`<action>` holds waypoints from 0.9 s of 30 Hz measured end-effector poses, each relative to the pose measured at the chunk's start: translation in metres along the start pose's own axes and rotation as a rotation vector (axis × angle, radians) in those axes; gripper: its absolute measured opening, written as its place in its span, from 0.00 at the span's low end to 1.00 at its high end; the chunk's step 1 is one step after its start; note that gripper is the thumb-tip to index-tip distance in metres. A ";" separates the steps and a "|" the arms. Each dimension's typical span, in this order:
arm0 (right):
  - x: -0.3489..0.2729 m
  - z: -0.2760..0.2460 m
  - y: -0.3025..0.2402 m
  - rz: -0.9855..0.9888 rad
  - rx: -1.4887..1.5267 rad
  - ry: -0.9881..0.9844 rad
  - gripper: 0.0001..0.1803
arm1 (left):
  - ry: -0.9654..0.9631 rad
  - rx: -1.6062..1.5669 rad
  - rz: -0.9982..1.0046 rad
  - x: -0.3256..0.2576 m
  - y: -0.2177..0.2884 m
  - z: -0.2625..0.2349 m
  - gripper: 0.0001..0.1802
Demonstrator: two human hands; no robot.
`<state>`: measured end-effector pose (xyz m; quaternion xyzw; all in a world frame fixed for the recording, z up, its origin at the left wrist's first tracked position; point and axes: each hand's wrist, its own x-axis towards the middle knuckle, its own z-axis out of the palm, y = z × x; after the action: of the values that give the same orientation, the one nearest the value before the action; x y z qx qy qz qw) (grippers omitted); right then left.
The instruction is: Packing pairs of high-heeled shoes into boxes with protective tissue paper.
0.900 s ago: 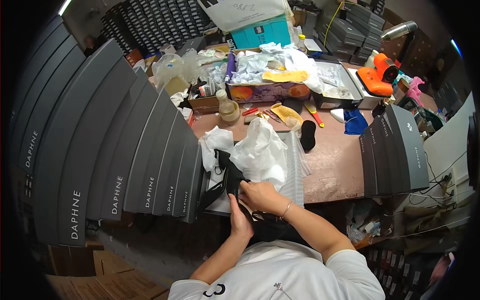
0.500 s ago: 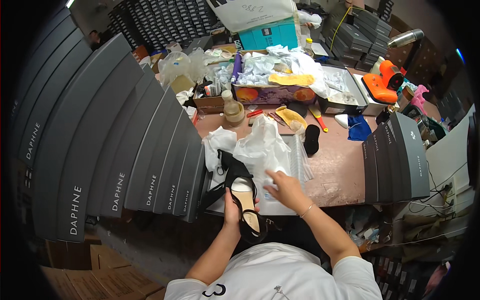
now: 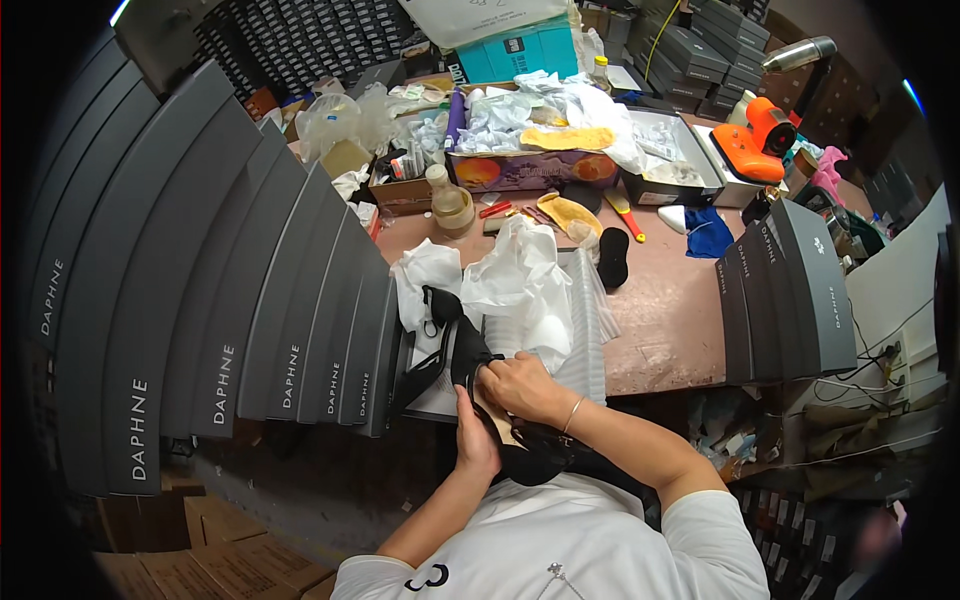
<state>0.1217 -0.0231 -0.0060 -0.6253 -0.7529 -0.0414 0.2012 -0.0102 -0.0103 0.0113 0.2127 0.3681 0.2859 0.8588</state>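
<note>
My left hand (image 3: 478, 435) grips a black strappy sandal (image 3: 468, 350) from its left side, with the sandal's back end toward my body. The pale insole (image 3: 492, 418) shows between the hands. My right hand (image 3: 525, 388) is over the middle of the sandal, its fingers curled in at the upper. Those fingertips are hidden, so what they pinch cannot be made out. Another black strappy shoe (image 3: 441, 303) lies just beyond, on white tissue paper (image 3: 515, 285) in an open shoebox.
Grey shoeboxes (image 3: 200, 270) stand in a row at the left, more (image 3: 785, 300) at the right. Behind are a glue bottle (image 3: 450, 205), a box of crumpled paper (image 3: 540, 165), a yellow-and-red brush (image 3: 626, 215), a black insole-shaped pad (image 3: 613, 257) and an orange device (image 3: 755, 140).
My right hand has come left and down from beside the sandal onto it, its fingers now at the upper. The sandal has tilted, and its back end has swung slightly right.
</note>
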 end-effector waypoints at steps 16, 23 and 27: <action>0.016 -0.003 -0.011 0.012 0.476 -0.174 0.30 | 0.107 0.122 0.127 0.011 0.003 -0.008 0.39; 0.038 0.025 -0.037 0.196 0.540 -0.074 0.32 | -0.003 0.078 0.153 0.011 0.018 -0.032 0.38; 0.017 0.024 -0.053 0.204 0.465 0.031 0.43 | 0.027 0.071 0.035 0.057 0.045 -0.042 0.28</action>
<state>0.0625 -0.0115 -0.0119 -0.6344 -0.6719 0.1440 0.3541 -0.0243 0.0669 -0.0191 0.2458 0.3861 0.2904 0.8404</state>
